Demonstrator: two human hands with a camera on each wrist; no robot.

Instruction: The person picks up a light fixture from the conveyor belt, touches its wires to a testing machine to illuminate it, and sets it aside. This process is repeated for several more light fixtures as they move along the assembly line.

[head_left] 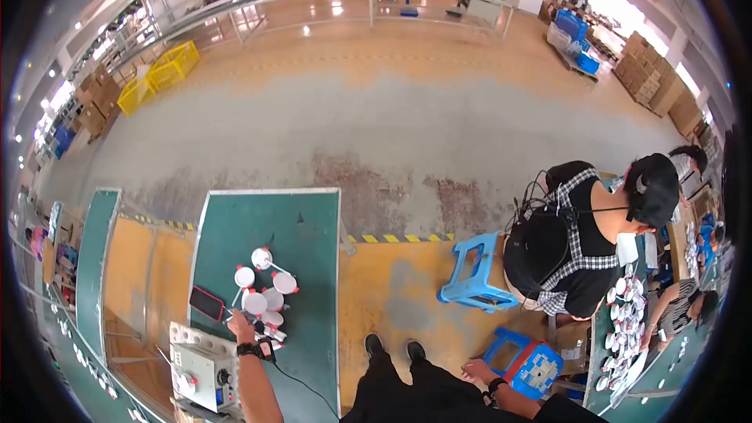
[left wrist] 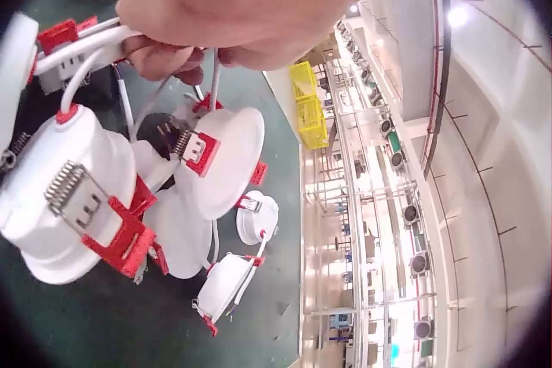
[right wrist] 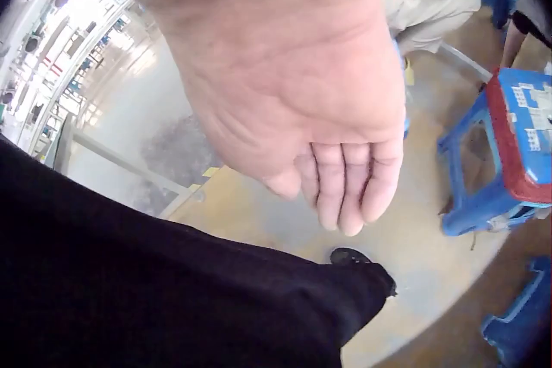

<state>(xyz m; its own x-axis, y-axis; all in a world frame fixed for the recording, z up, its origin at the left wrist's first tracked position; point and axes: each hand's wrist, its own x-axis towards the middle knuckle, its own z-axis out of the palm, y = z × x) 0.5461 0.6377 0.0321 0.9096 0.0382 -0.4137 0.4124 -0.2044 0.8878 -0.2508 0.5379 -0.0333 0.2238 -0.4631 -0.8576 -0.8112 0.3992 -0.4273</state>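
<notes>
Several white round lamps with red clips lie bunched on the green table (head_left: 309,266); one lamp (head_left: 254,303) is close to my left hand (head_left: 241,327). In the left wrist view my left hand (left wrist: 233,6) has its fingers curled round white cables, above a lamp (left wrist: 226,165) with a spring clip. Another lamp (left wrist: 73,195) fills the left side there. My right hand (head_left: 476,372) hangs beside my leg, away from the table. The right wrist view shows the right hand (right wrist: 302,83) palm towards the camera, fingers loosely bent, holding nothing.
A dark phone-like object with a red edge (head_left: 207,304) lies left of the lamps. A grey device with a dial (head_left: 205,376) stands at the table's near left. Blue stools (head_left: 475,270) and a seated person (head_left: 568,243) are to the right.
</notes>
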